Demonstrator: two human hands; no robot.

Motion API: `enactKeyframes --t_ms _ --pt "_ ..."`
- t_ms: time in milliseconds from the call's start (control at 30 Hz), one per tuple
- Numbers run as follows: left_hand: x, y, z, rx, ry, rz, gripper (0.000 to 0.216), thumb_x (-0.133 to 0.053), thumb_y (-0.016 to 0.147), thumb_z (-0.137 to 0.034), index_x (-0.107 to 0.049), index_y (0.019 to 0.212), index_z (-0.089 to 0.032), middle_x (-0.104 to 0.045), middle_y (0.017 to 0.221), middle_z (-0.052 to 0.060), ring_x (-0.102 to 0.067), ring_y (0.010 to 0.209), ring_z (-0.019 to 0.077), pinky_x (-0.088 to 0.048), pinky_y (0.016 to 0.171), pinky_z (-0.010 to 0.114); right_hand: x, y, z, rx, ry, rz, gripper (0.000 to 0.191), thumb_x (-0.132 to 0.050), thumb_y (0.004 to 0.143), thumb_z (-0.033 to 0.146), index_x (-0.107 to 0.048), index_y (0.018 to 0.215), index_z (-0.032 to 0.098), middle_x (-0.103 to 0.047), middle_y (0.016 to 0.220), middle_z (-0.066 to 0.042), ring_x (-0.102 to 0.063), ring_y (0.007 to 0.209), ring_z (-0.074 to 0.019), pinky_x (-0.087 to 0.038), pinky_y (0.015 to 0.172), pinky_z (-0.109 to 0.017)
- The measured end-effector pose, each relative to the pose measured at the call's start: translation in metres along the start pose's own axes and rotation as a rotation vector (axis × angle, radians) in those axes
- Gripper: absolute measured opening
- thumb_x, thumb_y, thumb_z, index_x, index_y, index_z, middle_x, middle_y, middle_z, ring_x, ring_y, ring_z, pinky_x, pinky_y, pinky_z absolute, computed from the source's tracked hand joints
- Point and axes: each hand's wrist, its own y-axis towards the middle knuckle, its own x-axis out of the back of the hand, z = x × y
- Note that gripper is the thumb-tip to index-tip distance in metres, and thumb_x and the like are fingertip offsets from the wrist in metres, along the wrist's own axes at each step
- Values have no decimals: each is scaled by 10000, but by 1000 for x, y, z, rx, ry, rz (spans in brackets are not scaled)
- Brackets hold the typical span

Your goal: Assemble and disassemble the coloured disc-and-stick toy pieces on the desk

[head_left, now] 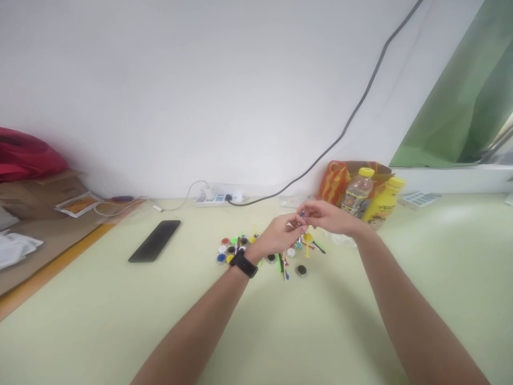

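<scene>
My left hand (280,233), with a black watch (243,264) on its wrist, is closed, thumb and fingertips pinched together. My right hand (323,216) meets it fingertip to fingertip, also in a pinch. Between them shows a small blue piece (302,215), too small to name more exactly. Below and around the hands lie several small round discs, among them a red one (225,241), a blue one (222,258) and a white one (291,252). A lone black disc (301,270) sits nearer me. Thin coloured sticks (282,266) lie in a cluster under the hands, partly hidden by them.
A black phone (155,241) lies to the left. Against the wall sits a power strip (219,198) with a dark cable (348,120). A clear bottle (357,191), a yellow bottle (382,203) and a striped bag (333,182) stand behind my right hand. Cardboard (44,195) occupies the far left.
</scene>
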Motion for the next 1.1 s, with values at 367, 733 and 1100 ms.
enactKeyframes --t_ms 367,733,1100 --pt "1 -1 -4 -59 35 19 445 -518 985 -580 -651 924 -160 -622 796 20 -567 620 120 -429 550 225 -3 4 -4 17 51 28 156 -610 894 302 -636 1002 193 -713 949 -60 -650 857 -205 -490 722 -324" --pt "1 -1 -5 -72 113 -40 402 -378 1021 -419 -676 956 -156 -655 866 39 -606 705 149 -475 640 255 -5 4 0 4 44 15 177 -605 915 324 -649 1018 187 -715 933 -64 -659 853 -208 -506 721 -320" --pt "-1 -4 -11 -24 116 -111 141 -643 843 -307 -653 894 -175 -655 798 14 -582 659 129 -438 582 233 -7 5 -1 22 39 -20 198 -629 896 345 -668 1039 213 -713 888 -61 -650 867 -232 -515 733 -334"
